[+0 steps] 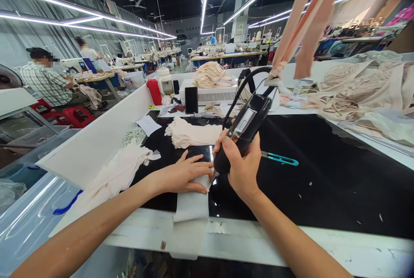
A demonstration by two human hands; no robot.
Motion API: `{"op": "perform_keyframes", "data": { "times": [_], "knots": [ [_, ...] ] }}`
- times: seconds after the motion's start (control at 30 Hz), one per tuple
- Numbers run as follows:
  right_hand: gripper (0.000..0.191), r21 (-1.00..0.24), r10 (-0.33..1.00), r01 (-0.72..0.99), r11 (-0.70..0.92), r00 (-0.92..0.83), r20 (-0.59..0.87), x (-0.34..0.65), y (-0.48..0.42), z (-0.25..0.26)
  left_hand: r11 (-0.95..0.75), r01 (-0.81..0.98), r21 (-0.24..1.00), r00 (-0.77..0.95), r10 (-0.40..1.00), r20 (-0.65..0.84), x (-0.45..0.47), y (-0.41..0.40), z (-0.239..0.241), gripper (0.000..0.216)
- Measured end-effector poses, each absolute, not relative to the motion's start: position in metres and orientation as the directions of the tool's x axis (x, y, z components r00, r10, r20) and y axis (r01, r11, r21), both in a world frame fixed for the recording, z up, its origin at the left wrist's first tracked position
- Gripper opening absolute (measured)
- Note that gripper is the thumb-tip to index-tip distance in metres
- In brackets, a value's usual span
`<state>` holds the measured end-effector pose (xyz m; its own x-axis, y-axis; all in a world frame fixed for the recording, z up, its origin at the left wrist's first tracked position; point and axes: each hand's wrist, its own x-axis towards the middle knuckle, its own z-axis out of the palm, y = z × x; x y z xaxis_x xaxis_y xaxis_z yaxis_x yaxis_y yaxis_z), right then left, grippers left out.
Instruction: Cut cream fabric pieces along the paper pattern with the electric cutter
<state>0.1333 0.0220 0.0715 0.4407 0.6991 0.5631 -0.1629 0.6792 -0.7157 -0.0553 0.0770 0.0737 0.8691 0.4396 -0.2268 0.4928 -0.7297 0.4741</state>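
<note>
My right hand (242, 163) is wrapped around a black corded power tool (247, 120) with a silver lever along its body. The tool tilts down to the left, its narrow tip near the edge of a pale fabric strip (192, 204). My left hand (189, 173) lies flat on that strip, fingers spread, close to the tip. The strip hangs over the table's front edge. Just beyond my left hand is a stack of cream fabric pieces (197, 134). Turquoise thread snips (281, 158) lie to the right of my right hand.
More cream fabric (113, 172) is heaped at the left, beside a white partition (93, 140). Behind the black tabletop (323, 174) stand a phone (191, 100), a white vented box (211, 96) and a red container (154, 92). Peach fabric strips (307, 23) hang above the tool.
</note>
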Motion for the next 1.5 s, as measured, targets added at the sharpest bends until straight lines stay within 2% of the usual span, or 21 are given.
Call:
{"op": "perform_keyframes", "data": {
  "times": [0.23, 0.5, 0.87, 1.17, 1.33, 1.4, 1.5],
  "knots": [
    [0.03, -0.726, 0.692, -0.126, 0.676, 0.444, 0.568, 0.134, 0.023, 0.068, -0.733, 0.494, 0.467, 0.869, 0.436, -0.234, -0.054, 0.079, 0.073, 0.04],
    [0.034, -0.707, 0.709, -0.213, 0.674, 0.455, 0.539, 0.131, 0.017, 0.07, -0.731, 0.493, 0.472, 0.87, 0.43, -0.242, -0.053, 0.08, 0.073, 0.043],
    [0.036, -0.706, 0.711, -0.219, 0.674, 0.453, 0.538, 0.131, 0.013, 0.069, -0.76, 0.447, 0.472, 0.893, 0.405, -0.193, -0.055, 0.082, 0.068, 0.047],
    [0.032, -0.723, 0.722, -0.207, 0.66, 0.441, 0.533, 0.13, 0.011, 0.069, -0.783, 0.455, 0.424, 0.89, 0.409, -0.2, -0.053, 0.08, 0.068, 0.045],
    [0.034, -0.734, 0.73, -0.202, 0.649, 0.436, 0.525, 0.131, 0.012, 0.071, -0.833, 0.391, 0.391, 0.918, 0.386, -0.095, -0.056, 0.081, 0.061, 0.044],
    [0.035, -0.729, 0.725, -0.203, 0.654, 0.443, 0.528, 0.134, 0.012, 0.074, -0.858, 0.357, 0.369, 0.922, 0.387, 0.008, -0.061, 0.078, 0.059, 0.042],
    [0.038, -0.713, 0.705, -0.195, 0.673, 0.461, 0.539, 0.143, 0.011, 0.08, -0.864, 0.361, 0.352, 0.867, 0.45, 0.216, -0.07, 0.065, 0.055, 0.025]
  ]
}}
